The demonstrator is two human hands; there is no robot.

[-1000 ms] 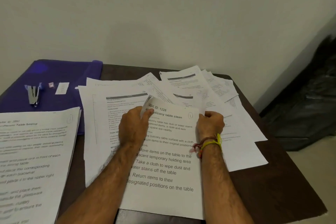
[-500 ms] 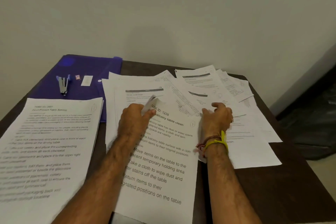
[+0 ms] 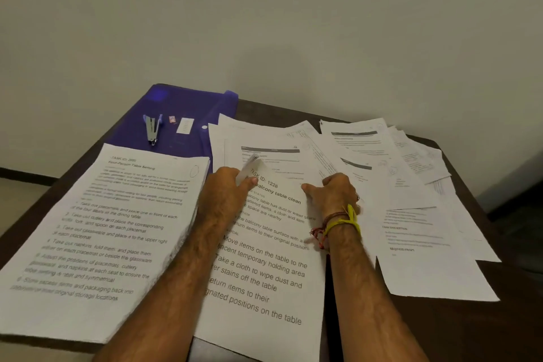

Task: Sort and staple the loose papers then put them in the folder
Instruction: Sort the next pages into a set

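Head view: left hand [image 3: 226,188] pinches the curled top-left corner of the "balcony table clean" sheet [image 3: 264,267]; right hand [image 3: 335,194], earlier clenched at that sheet's right edge, now rests there with thumb out, grasping nothing. Left of this sheet lies the stapled stack [image 3: 102,232]; beyond it, stapler [image 3: 152,131] on the purple folder [image 3: 188,103].

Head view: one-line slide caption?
Left hand pinches the corner of the "balcony table clean" sheets; right hand steadies them; stapler lies on the purple folder.
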